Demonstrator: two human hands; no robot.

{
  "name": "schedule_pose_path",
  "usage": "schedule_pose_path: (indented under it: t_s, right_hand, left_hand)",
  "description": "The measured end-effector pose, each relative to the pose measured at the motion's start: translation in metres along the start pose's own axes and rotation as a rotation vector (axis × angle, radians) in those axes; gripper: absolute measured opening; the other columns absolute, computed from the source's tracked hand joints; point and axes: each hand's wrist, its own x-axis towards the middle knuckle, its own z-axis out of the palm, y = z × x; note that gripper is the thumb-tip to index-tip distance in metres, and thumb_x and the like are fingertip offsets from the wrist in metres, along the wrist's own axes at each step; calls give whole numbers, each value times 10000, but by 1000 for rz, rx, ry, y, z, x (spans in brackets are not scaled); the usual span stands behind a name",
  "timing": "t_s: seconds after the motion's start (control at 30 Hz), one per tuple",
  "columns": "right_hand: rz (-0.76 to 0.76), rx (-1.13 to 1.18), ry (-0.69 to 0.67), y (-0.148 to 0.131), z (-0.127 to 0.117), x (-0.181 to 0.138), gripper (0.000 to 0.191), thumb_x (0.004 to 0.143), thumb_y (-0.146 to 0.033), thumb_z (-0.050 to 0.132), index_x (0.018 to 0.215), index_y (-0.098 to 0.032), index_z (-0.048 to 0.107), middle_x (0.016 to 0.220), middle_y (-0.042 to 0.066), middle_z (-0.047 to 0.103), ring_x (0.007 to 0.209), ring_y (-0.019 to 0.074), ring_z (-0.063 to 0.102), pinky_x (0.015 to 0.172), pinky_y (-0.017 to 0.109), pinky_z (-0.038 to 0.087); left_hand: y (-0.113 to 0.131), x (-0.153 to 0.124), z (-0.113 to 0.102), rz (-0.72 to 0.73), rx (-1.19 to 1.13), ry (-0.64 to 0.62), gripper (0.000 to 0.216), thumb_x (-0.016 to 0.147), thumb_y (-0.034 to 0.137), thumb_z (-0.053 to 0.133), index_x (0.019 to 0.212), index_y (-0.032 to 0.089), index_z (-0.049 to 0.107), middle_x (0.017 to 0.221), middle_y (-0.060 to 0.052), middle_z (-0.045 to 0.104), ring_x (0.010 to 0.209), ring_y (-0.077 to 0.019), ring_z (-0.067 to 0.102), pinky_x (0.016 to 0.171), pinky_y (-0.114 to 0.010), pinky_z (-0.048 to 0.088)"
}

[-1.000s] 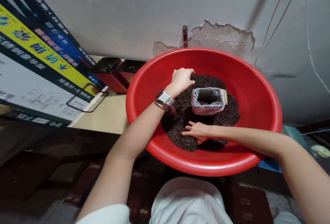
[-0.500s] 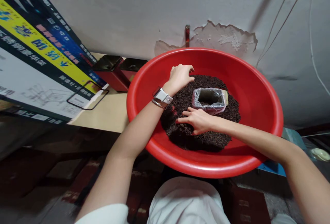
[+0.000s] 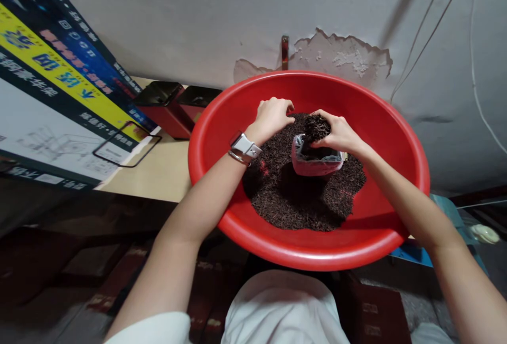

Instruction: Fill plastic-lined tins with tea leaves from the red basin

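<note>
A wide red basin [image 3: 400, 143] holds a heap of dark, dry loose tea leaves [image 3: 301, 206]. In the heap stands a small box lined with a clear plastic bag [image 3: 317, 167], its mouth facing up. My right hand [image 3: 336, 130] is over the box's opening, fingers closed round a clump of the tea leaves. Left of the box, my left hand [image 3: 273, 115] hovers over the heap's far edge, its fingers curved and apart with nothing in them. A watch [image 3: 244, 146] is on my left wrist.
Two dark-red tins [image 3: 166, 114] stand left of the basin on a pale tabletop [image 3: 154, 180]. A large printed carton [image 3: 59, 95] with a black handle is at the far left. Behind the basin is a peeling wall [image 3: 344, 56] with hanging cords.
My right hand has scooped up tea leaves from the heap's near side and risen to the box mouth. A hollow shows in the heap. My left hand has barely moved.
</note>
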Motion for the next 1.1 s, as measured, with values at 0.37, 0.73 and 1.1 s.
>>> schedule_pose_path:
  t_s: [0.37, 0.73, 1.1]
  right_hand:
    - [38, -120, -40, 14, -2, 6, 350, 668, -255, 733, 1012, -197, 713, 980, 38, 730, 972, 247, 649, 947, 421, 486]
    - [64, -85, 57, 19, -2, 7, 389, 739, -405, 765, 1056, -197, 675, 973, 63, 719, 908, 239, 645, 884, 426, 516]
    - [71, -52, 37, 19, -6, 9, 304, 814, -412, 693, 1006, -178, 675, 908, 63, 704, 830, 199, 630, 832, 371, 505]
  left_hand:
    - [28, -10, -12, -82, 233, -145, 313, 890, 305, 626, 1188, 238, 696, 1210, -48, 714, 1148, -248, 596, 1007, -380, 431]
    - [31, -11, -11, -79, 264, -191, 331, 897, 314, 611, 1203, 217, 692, 1208, -64, 715, 1139, -262, 602, 992, -392, 437]
    - [34, -12, -9, -85, 296, -222, 336, 901, 289, 602, 1215, 210, 689, 1199, -75, 717, 1126, -262, 610, 973, -382, 447]
